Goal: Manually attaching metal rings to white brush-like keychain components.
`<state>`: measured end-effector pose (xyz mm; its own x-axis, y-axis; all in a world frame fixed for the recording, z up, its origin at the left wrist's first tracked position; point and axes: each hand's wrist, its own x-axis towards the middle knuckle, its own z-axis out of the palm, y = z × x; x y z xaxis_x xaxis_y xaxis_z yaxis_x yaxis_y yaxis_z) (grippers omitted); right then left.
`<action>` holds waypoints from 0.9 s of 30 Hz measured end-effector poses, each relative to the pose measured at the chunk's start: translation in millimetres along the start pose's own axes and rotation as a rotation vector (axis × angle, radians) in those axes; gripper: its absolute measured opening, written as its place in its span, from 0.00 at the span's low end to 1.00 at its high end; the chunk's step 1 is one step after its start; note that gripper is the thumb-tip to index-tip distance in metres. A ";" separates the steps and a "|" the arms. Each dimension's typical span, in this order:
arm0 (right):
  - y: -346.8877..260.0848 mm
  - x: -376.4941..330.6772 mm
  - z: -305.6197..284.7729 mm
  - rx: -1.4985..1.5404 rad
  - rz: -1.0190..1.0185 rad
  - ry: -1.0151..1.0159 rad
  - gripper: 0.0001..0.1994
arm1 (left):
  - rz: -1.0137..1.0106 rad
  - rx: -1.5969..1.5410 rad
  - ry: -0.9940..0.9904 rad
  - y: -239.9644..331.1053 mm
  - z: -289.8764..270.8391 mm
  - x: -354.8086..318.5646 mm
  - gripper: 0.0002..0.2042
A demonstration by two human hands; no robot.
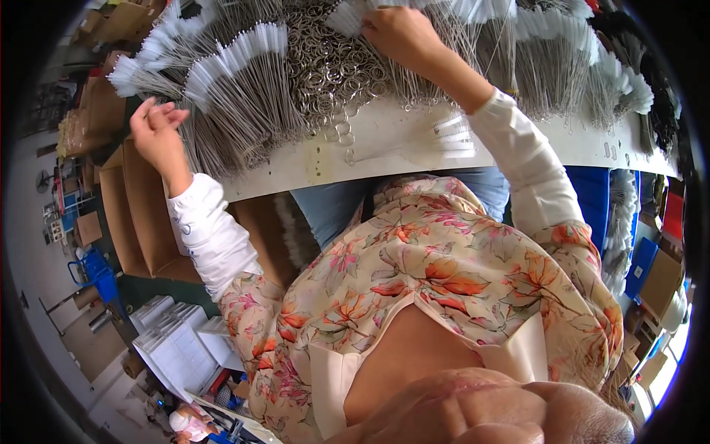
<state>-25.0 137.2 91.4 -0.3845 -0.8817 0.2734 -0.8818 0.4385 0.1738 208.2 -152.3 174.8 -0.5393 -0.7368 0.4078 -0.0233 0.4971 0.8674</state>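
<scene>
My left hand (157, 140) is raised at the left end of the table, its fingers loosely bent and apart, with nothing visible in them. Just beside it lies a pile of thin brushes (235, 100) with white bristle heads and twisted wire stems. At the far side, my right hand (405, 35) reaches over the table with its fingers closed at some white bristle heads (346, 18). Its fingertips are partly hidden, so how many brushes it grips cannot be told. Between the hands lies a heap of metal split rings (333, 63).
More brush bundles (551, 66) cover the right of the white table (296, 172). A few brushes (451, 137) lie near its front edge. Open cardboard boxes (140, 214) stand below left, blue bins (589, 194) below right. Another person (188, 422) is at the lower left.
</scene>
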 end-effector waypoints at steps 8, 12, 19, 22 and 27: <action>-16.2 8.1 -48.7 0.358 0.391 -0.261 0.10 | 0.169 0.775 -0.529 -20.3 86.5 -28.5 0.17; -24.2 8.2 -38.9 0.307 0.323 -0.157 0.07 | 0.064 0.666 -0.535 -44.8 78.7 -22.1 0.12; -19.2 15.2 -45.6 0.378 0.420 -0.311 0.06 | 0.097 0.626 -0.487 -29.5 76.1 -34.1 0.13; -20.5 9.9 -30.4 0.419 0.506 -0.194 0.09 | 0.050 0.565 -0.519 -38.1 75.5 -26.5 0.15; -17.0 2.7 -9.6 0.410 0.432 0.028 0.13 | -0.061 0.505 -0.500 -17.1 59.3 -28.0 0.15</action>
<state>-8.4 129.0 98.3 -0.7298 -0.6309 0.2634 -0.6824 0.6487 -0.3369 173.8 -113.0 131.6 -0.8433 -0.5317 0.0779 -0.3877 0.7024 0.5969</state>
